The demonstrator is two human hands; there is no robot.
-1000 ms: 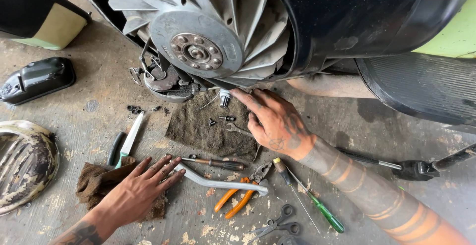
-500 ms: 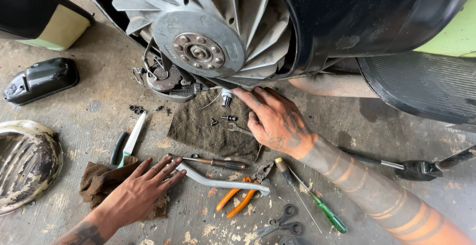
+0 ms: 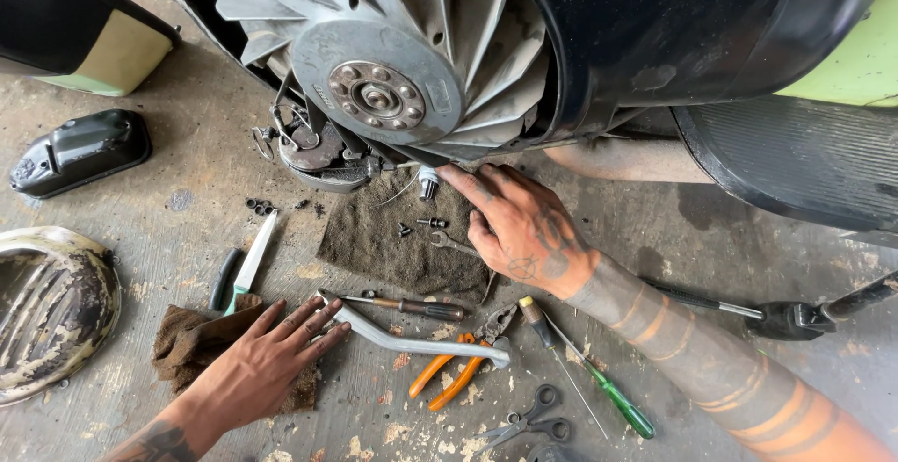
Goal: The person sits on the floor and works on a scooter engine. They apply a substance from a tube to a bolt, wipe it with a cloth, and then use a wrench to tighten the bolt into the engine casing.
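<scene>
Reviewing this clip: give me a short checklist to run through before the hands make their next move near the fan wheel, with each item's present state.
1. Right hand free to grasp: ok, fingers spread on the dark cloth, nothing gripped.
2. Small metal part within reach: ok, it stands at the cloth's upper edge beside the right forefinger; whether they touch, cannot tell.
3. Left hand steady: ok, flat on the brown rag, fingertips at the bent metal wrench.
4. Loose small parts contained: ok on the cloth; not ok for the dark bits lying on bare floor.
5. Tools at hand: ok, orange-handled pliers, green screwdriver and scissors lie between the arms.
</scene>
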